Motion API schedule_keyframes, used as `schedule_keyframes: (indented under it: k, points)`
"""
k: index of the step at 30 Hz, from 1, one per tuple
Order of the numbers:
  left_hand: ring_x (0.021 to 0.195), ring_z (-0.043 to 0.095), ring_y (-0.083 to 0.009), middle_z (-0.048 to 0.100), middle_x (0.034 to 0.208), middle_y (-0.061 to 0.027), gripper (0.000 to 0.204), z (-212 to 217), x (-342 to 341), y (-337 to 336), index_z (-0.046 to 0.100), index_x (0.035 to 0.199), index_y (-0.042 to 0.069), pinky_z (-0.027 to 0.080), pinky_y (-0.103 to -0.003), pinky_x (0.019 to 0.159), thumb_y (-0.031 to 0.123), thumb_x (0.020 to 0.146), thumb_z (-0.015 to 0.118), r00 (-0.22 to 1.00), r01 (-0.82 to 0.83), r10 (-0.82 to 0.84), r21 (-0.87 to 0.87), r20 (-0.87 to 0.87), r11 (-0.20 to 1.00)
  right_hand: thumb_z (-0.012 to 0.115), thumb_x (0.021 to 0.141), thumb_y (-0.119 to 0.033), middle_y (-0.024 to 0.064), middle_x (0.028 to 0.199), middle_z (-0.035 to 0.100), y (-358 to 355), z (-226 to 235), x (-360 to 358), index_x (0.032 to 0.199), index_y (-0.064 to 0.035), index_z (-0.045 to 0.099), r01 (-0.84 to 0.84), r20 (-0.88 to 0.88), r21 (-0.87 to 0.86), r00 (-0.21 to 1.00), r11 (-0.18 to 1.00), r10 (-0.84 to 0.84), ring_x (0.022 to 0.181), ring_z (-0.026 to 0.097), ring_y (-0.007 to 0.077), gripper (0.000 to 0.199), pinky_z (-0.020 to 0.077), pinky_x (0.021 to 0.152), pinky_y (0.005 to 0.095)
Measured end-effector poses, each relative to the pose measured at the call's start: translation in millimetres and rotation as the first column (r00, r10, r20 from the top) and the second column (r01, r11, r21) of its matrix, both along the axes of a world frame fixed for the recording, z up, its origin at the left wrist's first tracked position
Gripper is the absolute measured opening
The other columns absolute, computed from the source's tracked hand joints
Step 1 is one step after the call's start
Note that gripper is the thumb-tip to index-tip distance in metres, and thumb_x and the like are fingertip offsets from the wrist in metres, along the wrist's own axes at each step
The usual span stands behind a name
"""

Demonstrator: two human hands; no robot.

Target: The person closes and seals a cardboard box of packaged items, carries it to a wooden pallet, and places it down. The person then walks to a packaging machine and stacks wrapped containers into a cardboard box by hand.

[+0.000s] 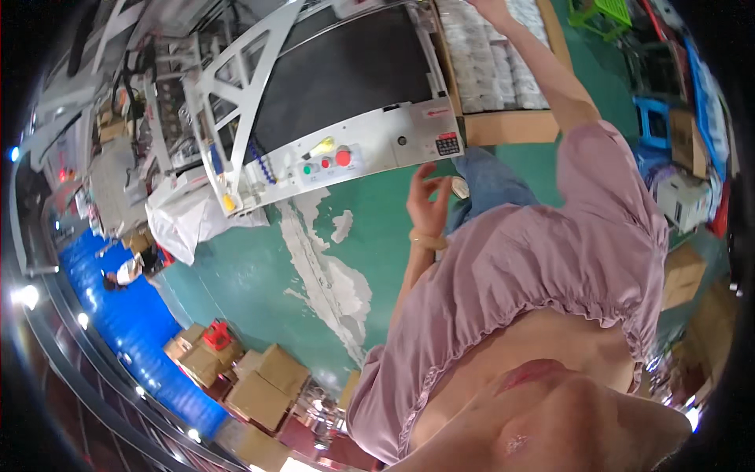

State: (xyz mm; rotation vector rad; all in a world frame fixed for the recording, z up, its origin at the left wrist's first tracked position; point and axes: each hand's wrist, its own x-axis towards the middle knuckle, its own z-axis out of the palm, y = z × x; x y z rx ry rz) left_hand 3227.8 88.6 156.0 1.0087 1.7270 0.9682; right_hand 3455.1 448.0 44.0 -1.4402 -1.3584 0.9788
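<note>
I count two hands of mine: the left hand (429, 206) raised with fingers loosely spread, and the right hand (491, 9) reaching into one cardboard box (511, 126) of white packets. On the machine's control panel (377, 145) I count three round buttons: one green (308, 168), two red (343, 157).

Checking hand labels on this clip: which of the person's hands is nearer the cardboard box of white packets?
Right. The right hand reaches into the cardboard box among the white packets; the left hand is raised, empty, below the box by the control panel.
</note>
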Motion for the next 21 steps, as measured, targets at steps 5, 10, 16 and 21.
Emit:
schedule_keyframes:
  k: [5, 10, 16, 21]
  points:
    - [0.086, 0.058, -0.0123, 0.057, 0.106, -0.0076, 0.035, -52.8, 123.5, 25.1, 0.050, 0.113, 0.001, 0.047, -0.025, 0.072, 0.007, 0.080, 0.062, 0.845, 0.300, -0.293, 0.056, 0.447, 0.952, 0.062, 0.076, -0.030, 0.0017, 0.072, 0.060, -113.7, -74.9, 198.8, 0.091, -0.0058, 0.064, 0.179, 0.277, -0.337, 0.957, 0.924, -0.085, 0.066, 0.053, 0.0091, 0.028, 0.0418, 0.060, 0.0258]
    - [0.080, 0.055, -0.0105, 0.056, 0.102, -0.0033, 0.035, -159.4, 214.7, 71.2, 0.051, 0.113, 0.005, 0.044, -0.024, 0.069, 0.020, 0.083, 0.061, 0.704, 0.321, -0.075, -0.222, 0.706, 0.921, 0.064, 0.074, -0.027, 0.0055, 0.075, 0.060, -145.7, -161.1, 237.9, 0.098, -0.0049, 0.059, 0.321, 0.440, -0.457, 0.892, 0.830, -0.102, 0.067, 0.056, 0.0148, 0.034, 0.0444, 0.064, 0.0297]
    - [0.074, 0.048, -0.0080, 0.049, 0.087, 0.0041, 0.032, -303.1, 286.2, 195.2, 0.050, 0.106, 0.011, 0.042, -0.024, 0.071, 0.031, 0.083, 0.060, 0.493, 0.129, 0.246, -0.350, 0.834, 0.928, 0.066, 0.071, -0.028, 0.0133, 0.103, 0.059, -49.2, -220.8, 243.7, 0.113, -0.0084, 0.051, 0.061, 0.556, -0.358, 0.815, 0.932, 0.160, 0.093, 0.055, 0.0306, 0.049, 0.0440, 0.082, 0.0384]
    - [0.074, 0.046, -0.0088, 0.047, 0.080, 0.0040, 0.027, -400.7, 313.0, 270.8, 0.051, 0.092, 0.010, 0.039, -0.024, 0.076, 0.033, 0.082, 0.062, 0.396, 0.010, 0.326, -0.359, 0.859, 0.933, 0.064, 0.073, -0.025, 0.0077, 0.121, 0.049, 68.1, -270.7, 229.6, 0.121, -0.0107, 0.043, -0.122, 0.797, -0.244, 0.540, 0.962, 0.270, 0.104, 0.044, 0.0350, 0.054, 0.0385, 0.088, 0.0426]
